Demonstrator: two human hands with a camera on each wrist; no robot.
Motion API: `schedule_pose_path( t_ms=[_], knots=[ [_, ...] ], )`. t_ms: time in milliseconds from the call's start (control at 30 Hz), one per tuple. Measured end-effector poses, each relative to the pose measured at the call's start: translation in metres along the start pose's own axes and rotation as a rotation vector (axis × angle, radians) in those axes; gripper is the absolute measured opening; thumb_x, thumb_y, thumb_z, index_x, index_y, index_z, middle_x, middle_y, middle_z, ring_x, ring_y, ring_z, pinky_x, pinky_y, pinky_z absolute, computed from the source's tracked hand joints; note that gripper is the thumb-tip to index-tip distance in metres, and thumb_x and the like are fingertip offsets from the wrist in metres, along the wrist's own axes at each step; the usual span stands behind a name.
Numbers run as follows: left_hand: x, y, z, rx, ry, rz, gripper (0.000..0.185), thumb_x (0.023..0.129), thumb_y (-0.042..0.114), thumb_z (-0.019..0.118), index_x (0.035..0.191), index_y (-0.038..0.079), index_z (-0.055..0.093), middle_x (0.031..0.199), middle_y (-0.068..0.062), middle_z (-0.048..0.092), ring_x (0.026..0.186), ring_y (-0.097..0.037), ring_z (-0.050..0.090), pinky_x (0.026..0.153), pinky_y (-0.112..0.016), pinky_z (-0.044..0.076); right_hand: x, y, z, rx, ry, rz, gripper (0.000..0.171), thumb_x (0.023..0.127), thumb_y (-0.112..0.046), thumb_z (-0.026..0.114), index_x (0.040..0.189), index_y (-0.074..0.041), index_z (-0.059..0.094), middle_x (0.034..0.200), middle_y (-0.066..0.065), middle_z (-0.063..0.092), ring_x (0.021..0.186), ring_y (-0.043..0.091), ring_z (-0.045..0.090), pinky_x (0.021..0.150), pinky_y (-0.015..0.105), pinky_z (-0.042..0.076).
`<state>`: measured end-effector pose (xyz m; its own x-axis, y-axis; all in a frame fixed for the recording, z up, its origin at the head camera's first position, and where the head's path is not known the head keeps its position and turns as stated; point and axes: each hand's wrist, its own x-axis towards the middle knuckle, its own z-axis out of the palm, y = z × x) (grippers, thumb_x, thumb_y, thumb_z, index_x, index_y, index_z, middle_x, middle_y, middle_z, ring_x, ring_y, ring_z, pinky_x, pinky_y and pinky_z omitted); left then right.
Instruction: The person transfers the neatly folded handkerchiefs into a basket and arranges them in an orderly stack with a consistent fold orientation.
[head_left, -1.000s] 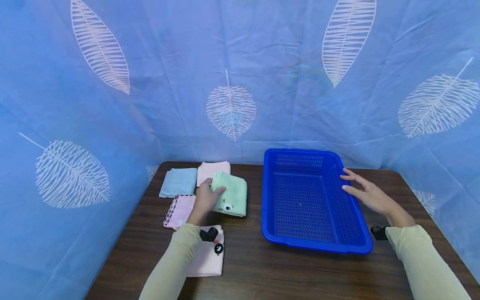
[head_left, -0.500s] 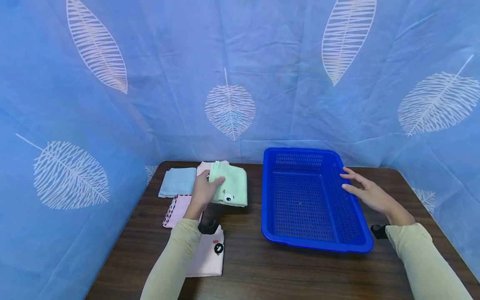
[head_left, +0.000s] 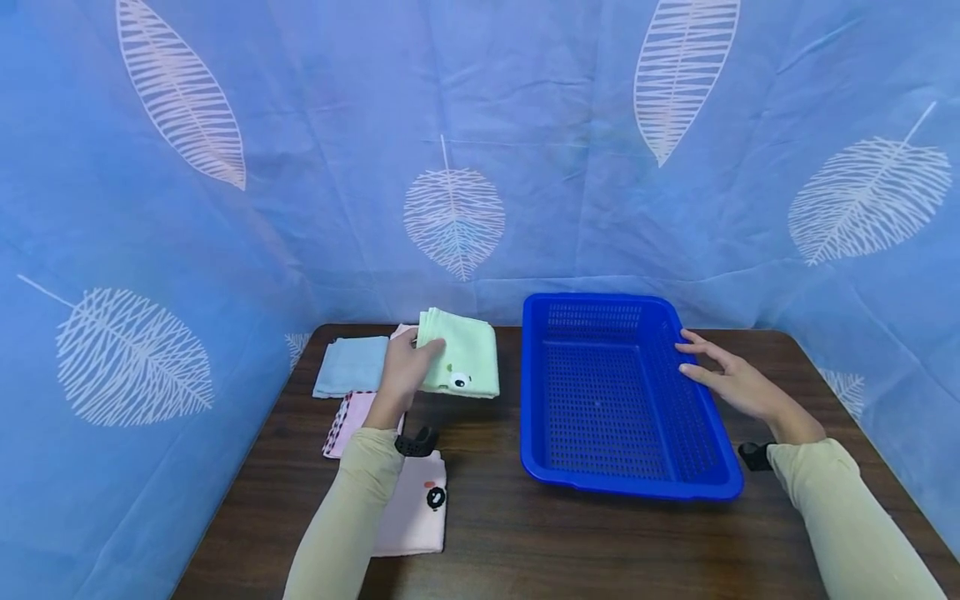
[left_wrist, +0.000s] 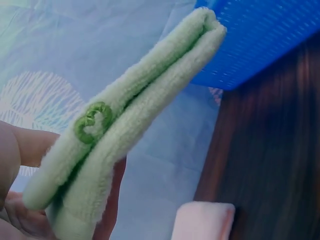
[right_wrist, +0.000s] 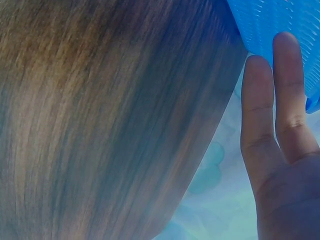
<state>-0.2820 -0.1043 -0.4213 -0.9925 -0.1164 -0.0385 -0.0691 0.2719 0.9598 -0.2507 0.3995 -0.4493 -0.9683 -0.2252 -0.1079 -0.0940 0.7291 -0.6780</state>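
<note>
Broadly, white-leaf-printed blue fabric [head_left: 337,208] hangs behind a dark-brown wood-grain table [head_left: 600,546] bearing a rectangular blue plastic basket [head_left: 529,375]. To its left, a folded pale-green terry cloth [head_left: 467,350] is held up near folded light-blue and pink cloths [head_left: 414,518]. The left hand [head_left: 405,367] pinches the green cloth's left side; the right hand [head_left: 738,387] lies at the basket's right rim, fingers extended, gripping nothing.

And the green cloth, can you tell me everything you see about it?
The green cloth is pale mint, folded into a squarish pad, and looks soft and fuzzy, like towelling. Near its lower edge is a white patch with a dark, eye-like spot; the left wrist view shows a darker green stitched ring. The left hand pinches its left side, holding it above the table, left of the blue basket.
</note>
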Motion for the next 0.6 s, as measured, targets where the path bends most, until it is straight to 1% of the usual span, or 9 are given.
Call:
schedule_pose_path(
  t_ms=[67,133,233,300,433,600],
  knots=[
    [0.001,0.004,0.0,-0.004,-0.004,-0.006,0.04,0.098,0.023,0.065,0.132,0.002,0.063,0.124,-0.014,0.06,0.097,-0.022,0.065,0.08,-0.034,0.059,0.0,0.0,0.0,0.0,-0.003,0.0,0.068,0.106,-0.046,0.049,0.161,-0.011,0.029,0.173,0.015,0.004,0.151,0.059,0.015,0.103,0.08,0.032],
    [0.002,0.009,0.0,-0.021,-0.01,-0.012,0.041,0.098,0.025,0.064,0.132,0.003,0.063,0.123,-0.015,0.062,0.098,-0.023,0.065,0.081,-0.034,0.058,0.001,0.0,0.0,-0.004,-0.004,0.001,0.068,0.106,-0.046,0.049,0.161,-0.01,0.029,0.173,0.015,0.004,0.151,0.059,0.015,0.104,0.08,0.031],
    [0.002,0.016,0.002,-0.044,-0.015,-0.009,0.04,0.097,0.026,0.065,0.131,0.005,0.064,0.118,-0.016,0.066,0.094,-0.021,0.066,0.078,-0.032,0.057,0.002,0.002,0.0,-0.011,-0.009,0.0,0.068,0.106,-0.046,0.049,0.161,-0.011,0.029,0.174,0.015,0.003,0.15,0.06,0.017,0.103,0.078,0.034],
    [0.001,0.019,0.004,-0.043,-0.021,-0.001,0.039,0.097,0.027,0.065,0.13,0.005,0.065,0.115,-0.016,0.067,0.091,-0.019,0.065,0.075,-0.029,0.057,0.002,0.003,0.0,-0.013,-0.01,-0.002,0.068,0.106,-0.047,0.048,0.161,-0.011,0.029,0.174,0.015,0.003,0.149,0.06,0.019,0.102,0.077,0.036],
    [0.002,0.022,0.01,-0.045,-0.042,0.006,0.038,0.097,0.027,0.065,0.128,0.005,0.065,0.111,-0.014,0.068,0.086,-0.016,0.065,0.071,-0.026,0.055,0.001,0.002,-0.001,-0.011,-0.008,-0.009,0.067,0.107,-0.046,0.048,0.16,-0.01,0.03,0.173,0.015,0.005,0.148,0.06,0.02,0.102,0.076,0.038],
    [0.002,0.024,0.018,-0.11,-0.061,-0.01,0.035,0.098,0.026,0.064,0.124,0.003,0.066,0.105,-0.013,0.068,0.081,-0.015,0.066,0.068,-0.026,0.056,0.001,0.002,-0.001,-0.019,-0.006,-0.01,0.068,0.106,-0.047,0.048,0.161,-0.011,0.03,0.173,0.016,0.006,0.146,0.06,0.026,0.1,0.074,0.042]
  ],
)
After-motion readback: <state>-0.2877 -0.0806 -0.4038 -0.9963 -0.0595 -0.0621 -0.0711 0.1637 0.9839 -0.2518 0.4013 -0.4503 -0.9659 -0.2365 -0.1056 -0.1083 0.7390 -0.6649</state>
